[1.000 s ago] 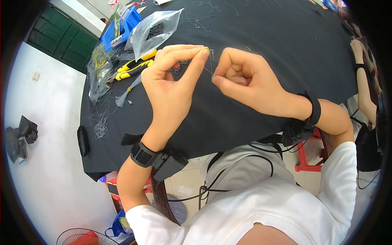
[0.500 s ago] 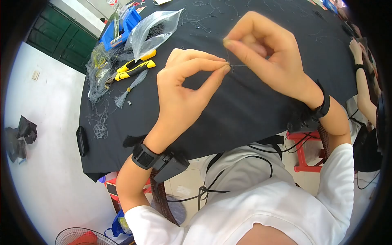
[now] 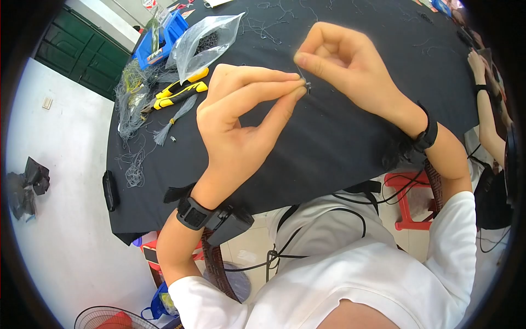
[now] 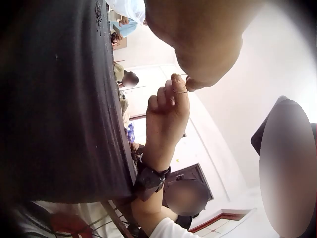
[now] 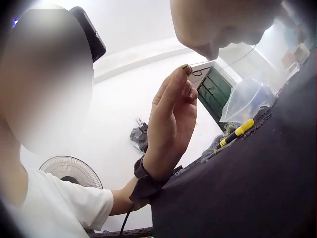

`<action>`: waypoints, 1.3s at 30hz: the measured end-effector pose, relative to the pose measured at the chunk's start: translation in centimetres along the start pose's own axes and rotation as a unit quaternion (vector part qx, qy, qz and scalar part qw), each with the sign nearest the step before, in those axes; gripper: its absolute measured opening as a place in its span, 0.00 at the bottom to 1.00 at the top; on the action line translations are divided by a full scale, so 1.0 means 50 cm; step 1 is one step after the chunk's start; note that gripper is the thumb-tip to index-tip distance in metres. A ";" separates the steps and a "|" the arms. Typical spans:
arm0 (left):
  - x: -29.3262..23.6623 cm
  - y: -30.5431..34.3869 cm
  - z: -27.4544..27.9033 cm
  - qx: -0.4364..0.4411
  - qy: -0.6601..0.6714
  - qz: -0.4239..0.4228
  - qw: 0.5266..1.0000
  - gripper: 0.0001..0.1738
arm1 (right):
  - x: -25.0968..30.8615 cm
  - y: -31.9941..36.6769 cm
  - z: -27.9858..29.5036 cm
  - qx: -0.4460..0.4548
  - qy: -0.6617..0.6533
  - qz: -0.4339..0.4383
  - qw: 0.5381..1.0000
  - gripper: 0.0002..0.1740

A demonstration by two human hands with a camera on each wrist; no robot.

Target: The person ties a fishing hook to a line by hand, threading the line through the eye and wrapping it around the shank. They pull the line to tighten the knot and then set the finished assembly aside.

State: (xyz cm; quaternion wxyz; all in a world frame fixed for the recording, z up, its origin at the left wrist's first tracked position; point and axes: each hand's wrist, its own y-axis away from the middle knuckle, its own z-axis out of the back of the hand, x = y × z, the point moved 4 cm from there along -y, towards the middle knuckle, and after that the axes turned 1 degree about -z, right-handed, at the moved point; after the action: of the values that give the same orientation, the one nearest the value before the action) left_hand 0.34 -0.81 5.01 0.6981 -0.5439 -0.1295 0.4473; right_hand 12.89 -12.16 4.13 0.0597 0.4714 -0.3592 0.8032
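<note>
Between the thumb and fingertips of my left hand is a small metal fishing hook, its dark curved end sticking out in the right wrist view. Thin clear fishing line runs from there to my right hand, whose thumb and index finger pinch it. The right hand is slightly higher and to the right of the left, both raised over the black-covered table. Seen from the left wrist, a loop of line crosses the right index finger.
At the table's left lie yellow-black pliers, a tied bundle of line and tangled line. Behind them are a clear plastic bag with dark small pieces and a blue bin. Another person's arm is at the right edge.
My right hand has risen away from me, then shifted slightly left. The left hand has moved right and a little back, still pinching the hook. The line stays between them.
</note>
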 end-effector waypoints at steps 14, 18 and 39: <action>0.018 0.012 0.005 -0.032 0.106 0.121 0.986 0.09 | -0.008 0.044 -0.067 0.134 -0.281 -0.250 0.917 0.07; 0.041 0.038 -0.014 -0.069 0.315 0.335 0.885 0.07 | -0.020 0.047 -0.076 0.136 -0.292 -0.273 0.906 0.07; 0.069 0.037 -0.002 -0.098 0.362 0.389 0.842 0.09 | -0.013 0.030 -0.046 -0.007 -0.158 -0.097 0.983 0.12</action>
State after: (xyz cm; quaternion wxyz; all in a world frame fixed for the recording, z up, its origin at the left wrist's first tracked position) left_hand 1.47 1.77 2.32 0.4071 -0.7386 0.3110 0.4381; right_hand 10.97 -11.62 2.14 0.0832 0.6241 -0.3226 0.7067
